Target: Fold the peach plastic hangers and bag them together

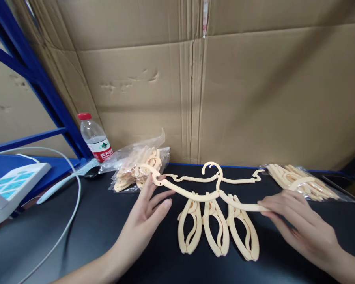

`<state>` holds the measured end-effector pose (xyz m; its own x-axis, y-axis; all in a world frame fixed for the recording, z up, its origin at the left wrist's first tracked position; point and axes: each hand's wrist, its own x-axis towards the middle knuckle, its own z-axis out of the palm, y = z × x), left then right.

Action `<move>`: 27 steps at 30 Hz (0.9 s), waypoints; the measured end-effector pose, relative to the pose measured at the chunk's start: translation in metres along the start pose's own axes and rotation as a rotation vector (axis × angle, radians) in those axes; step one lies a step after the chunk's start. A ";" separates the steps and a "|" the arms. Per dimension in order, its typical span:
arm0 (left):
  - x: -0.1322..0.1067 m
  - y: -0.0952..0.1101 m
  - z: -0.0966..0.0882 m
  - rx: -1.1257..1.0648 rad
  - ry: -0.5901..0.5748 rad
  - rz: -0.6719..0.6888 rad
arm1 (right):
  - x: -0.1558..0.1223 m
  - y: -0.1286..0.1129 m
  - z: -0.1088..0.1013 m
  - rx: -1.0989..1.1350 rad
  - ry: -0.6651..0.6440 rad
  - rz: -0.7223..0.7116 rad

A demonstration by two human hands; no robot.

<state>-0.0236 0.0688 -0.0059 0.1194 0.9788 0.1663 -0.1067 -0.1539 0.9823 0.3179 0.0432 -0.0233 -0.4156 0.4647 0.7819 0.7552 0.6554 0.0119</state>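
Observation:
An unfolded cream plastic folding hanger (192, 194) spans the space between my two hands, its hook pointing up. My right hand (301, 225) pinches the end of its right arm between thumb and fingers. Near the left arm's notched end is my left hand (149, 213), its fingers apart and the index fingertip at the hanger. Behind it, another unfolded hanger (239, 181) shows in part on the black table. Below it lie three folded hangers, the left one (182, 232), the middle one (208, 230) and the right one (236, 232), side by side.
A clear bag of folded hangers (127, 177) lies at the back left, another bag (310, 185) at the back right. A red-capped water bottle (96, 138) stands by the blue frame (44, 94). A white cable (77, 197) loops at left. Cardboard (254, 98) walls the back.

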 end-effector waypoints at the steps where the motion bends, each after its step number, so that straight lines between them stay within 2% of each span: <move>1: -0.001 0.001 0.001 0.002 -0.019 0.012 | -0.001 -0.001 0.000 0.004 -0.004 -0.006; 6: -0.009 0.002 0.005 0.154 -0.186 0.015 | -0.002 -0.005 0.002 0.031 -0.017 -0.022; 9: -0.010 0.000 0.006 0.273 -0.241 -0.013 | -0.002 -0.006 0.001 0.028 -0.055 0.010; 14: -0.004 0.000 0.004 0.309 -0.170 -0.067 | 0.001 -0.004 -0.005 -0.184 -0.038 0.030; 18: -0.002 0.005 0.005 0.272 -0.128 -0.091 | 0.002 -0.004 -0.010 -0.276 -0.149 -0.019; 21: -0.003 0.008 0.008 0.255 -0.095 -0.092 | 0.001 -0.004 -0.013 -0.339 -0.155 -0.059; 24: -0.003 0.008 0.010 0.227 -0.065 -0.103 | 0.000 -0.003 -0.013 -0.361 -0.132 -0.051; 27: -0.003 0.008 0.012 0.201 -0.066 -0.121 | -0.001 -0.004 -0.009 -0.266 -0.110 0.018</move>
<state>-0.0132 0.0629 0.0026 0.1843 0.9818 0.0451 0.1106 -0.0663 0.9917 0.3200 0.0354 -0.0188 -0.4424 0.5466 0.7110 0.8635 0.4737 0.1732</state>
